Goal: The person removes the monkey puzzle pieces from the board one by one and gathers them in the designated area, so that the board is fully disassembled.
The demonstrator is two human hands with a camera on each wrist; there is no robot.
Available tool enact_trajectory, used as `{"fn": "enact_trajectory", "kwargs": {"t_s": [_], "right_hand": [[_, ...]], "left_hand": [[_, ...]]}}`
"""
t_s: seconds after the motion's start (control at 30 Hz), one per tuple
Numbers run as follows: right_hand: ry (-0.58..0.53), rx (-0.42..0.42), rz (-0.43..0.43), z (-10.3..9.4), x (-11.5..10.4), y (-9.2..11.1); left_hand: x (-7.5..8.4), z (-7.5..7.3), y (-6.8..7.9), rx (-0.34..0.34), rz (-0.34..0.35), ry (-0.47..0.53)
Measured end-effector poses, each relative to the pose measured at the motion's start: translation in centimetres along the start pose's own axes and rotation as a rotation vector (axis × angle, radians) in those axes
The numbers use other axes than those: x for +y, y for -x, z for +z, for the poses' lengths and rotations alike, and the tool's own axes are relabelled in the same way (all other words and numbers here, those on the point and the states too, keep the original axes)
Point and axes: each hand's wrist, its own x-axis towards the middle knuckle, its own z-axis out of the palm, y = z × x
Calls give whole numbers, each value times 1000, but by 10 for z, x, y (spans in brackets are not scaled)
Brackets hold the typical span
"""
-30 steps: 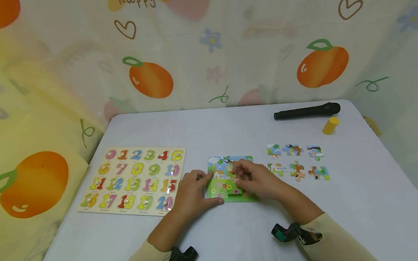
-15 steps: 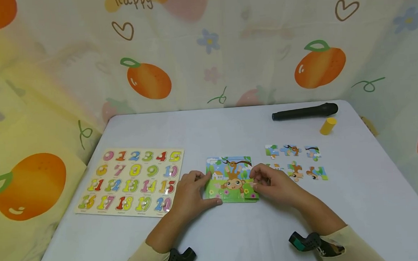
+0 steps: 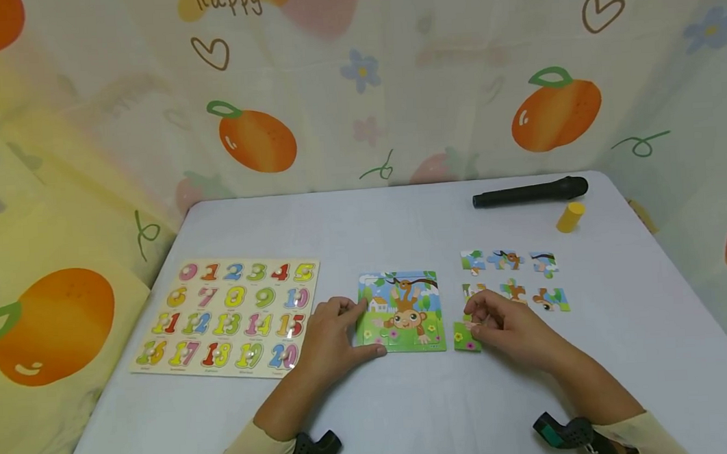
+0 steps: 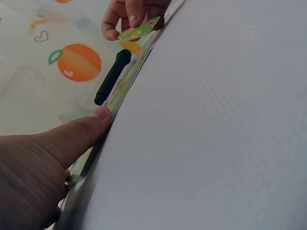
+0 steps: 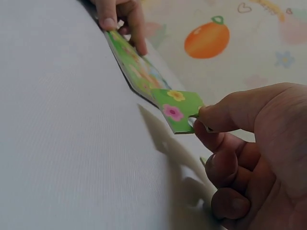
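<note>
My left hand (image 3: 335,335) rests at the left side of a small jigsaw puzzle board (image 3: 399,314) with a monkey picture. Its thumb lies along the near edge by the corner, and its index finger touches the left edge. To the board's right, my right hand (image 3: 510,325) pinches a green puzzle piece (image 5: 176,110) between thumb and fingers. Yellow and pink flowers are printed on that piece. The right wrist view shows it raised above the table, casting a shadow. Behind this hand lie several loose puzzle pieces (image 3: 506,259) in two rows, one partly hidden by the fingers.
A number puzzle board (image 3: 228,316) with knobbed digits lies to the left, close to my left forearm. At the back right are a black microphone (image 3: 529,192) and a yellow cylinder (image 3: 570,217). A white cloth covers the table (image 3: 339,235).
My right hand has moved right, off the board, with the flowered puzzle piece in its fingers, uncovering the monkey picture. The left hand has stayed at the board's left side.
</note>
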Motion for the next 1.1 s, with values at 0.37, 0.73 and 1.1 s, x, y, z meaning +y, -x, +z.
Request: {"fn": "enact_trajectory", "kwargs": {"t_s": [0.37, 0.73, 1.1], "right_hand": [[79, 68, 63, -13, 14, 14], [175, 146, 36, -4, 15, 9], [222, 197, 25, -4, 14, 10]], "left_hand": [[1, -1, 0, -2, -3, -2], [1, 0, 1, -8, -15, 2], [1, -1, 1, -9, 3, -11]]}}
